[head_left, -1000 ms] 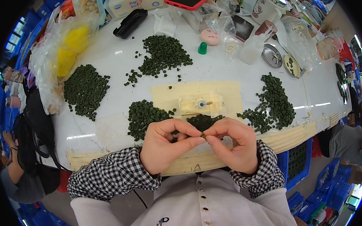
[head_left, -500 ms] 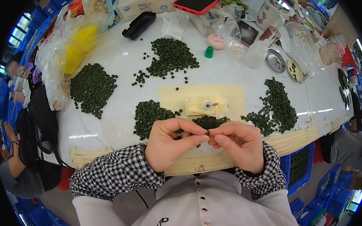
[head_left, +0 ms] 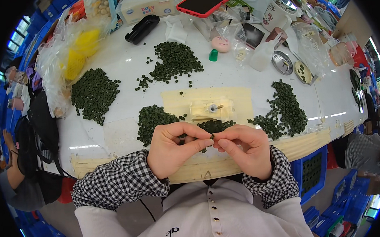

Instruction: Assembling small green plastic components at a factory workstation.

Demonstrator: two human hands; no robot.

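Landmark: pale taped patch (head_left: 206, 101) at the middle of the white table (head_left: 119, 75).

Nearest, just on the near side of the patch: left hand (head_left: 174, 148) and right hand (head_left: 243, 150) meet over the table's near edge, fingertips touching. A small dark green ring (head_left: 212, 136) sits between them, pinched by thumb and forefinger of both hands. Fingers closed on it; which hand bears the hold, cannot tell. Checked cuffs on both wrists.

Directly behind the hands, at the near rim of the patch: a low heap of green rings (head_left: 216, 125). Just left of the patch: second heap (head_left: 153, 120). On the patch itself: small cream block (head_left: 209, 109) with a short peg sticking out.

Right of the patch: long heap (head_left: 286, 111). Well left of it: broad heap (head_left: 95, 92). Beyond the patch: scattered heap (head_left: 174, 64).

Far side, beyond that: green cap (head_left: 213, 55), black case (head_left: 142, 29), red-edged phone (head_left: 204, 0), metal lid (head_left: 281, 63).
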